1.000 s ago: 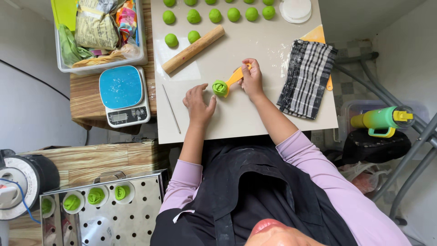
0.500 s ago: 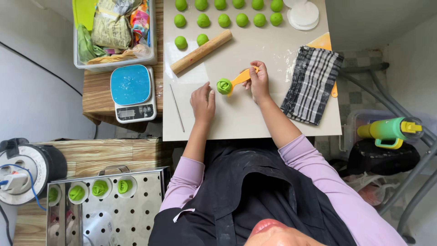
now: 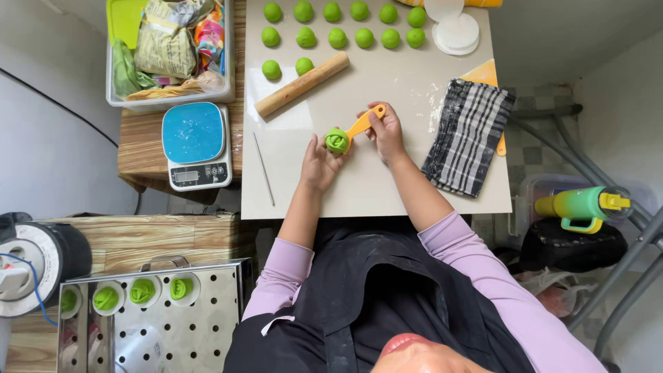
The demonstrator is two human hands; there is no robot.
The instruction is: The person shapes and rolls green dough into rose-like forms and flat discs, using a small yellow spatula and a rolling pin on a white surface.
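The left hand [image 3: 319, 164] rests near the middle of the worktop [image 3: 387, 186], its fingers curled loosely round the near side of a shaped green dough piece [image 3: 336, 140] and touching it. The right hand [image 3: 387, 131] lies just beside it, fingers closed on the handle of an orange tool [image 3: 362, 124], whose tip meets the dough piece from the right. Whether the tip presses into the dough cannot be told

Along the far edge of the worktop lie 2 rows of green dough balls [image 3: 333, 24], with 2 more balls nearer, just beside the far end of a wooden rolling pin [image 3: 302, 83] that lies at a slant. A thin metal rod [image 3: 263, 168] lies near the left edge. A checked cloth [image 3: 467, 136] lies by the right edge, partly over an orange board [image 3: 483, 71]. White round lids [image 3: 456, 31] sit at the far right corner

Off the left edge, a blue-topped scale [image 3: 195, 145] stands on a wooden stand [image 3: 141, 148], with a clear tub [image 3: 166, 52] of packets behind it. Nearer the person, on the left, a perforated steel tray [image 3: 173, 331] holds 4 shaped green pieces [image 3: 143, 291] in paper cups. A green and yellow bottle [image 3: 583, 205] lies well off the right edge
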